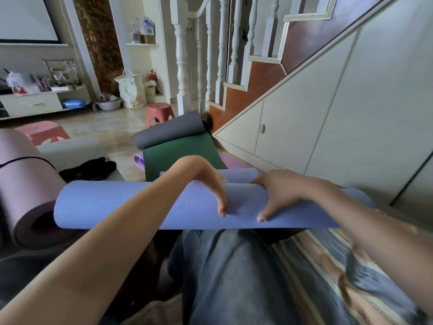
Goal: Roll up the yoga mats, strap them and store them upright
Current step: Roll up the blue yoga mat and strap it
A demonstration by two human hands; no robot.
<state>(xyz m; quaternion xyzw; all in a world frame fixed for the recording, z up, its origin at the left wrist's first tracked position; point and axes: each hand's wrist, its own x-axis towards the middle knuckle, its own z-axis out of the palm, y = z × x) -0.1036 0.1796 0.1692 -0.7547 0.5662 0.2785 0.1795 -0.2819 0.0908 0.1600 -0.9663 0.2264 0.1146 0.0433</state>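
Hands (246, 191) hide blue mat's (117, 202) middle.

Home living rm: staircase (246, 73), TV cabinet (35, 104), plastic stools (160, 112).

Four mats (131, 205), two stools (160, 112), two hands (206, 181)

Glossy tiled floor (110, 130), white-balustered wooden staircase (246, 85), 2 pink plastic stools (159, 113), cream under-stair cabinets (328, 118).
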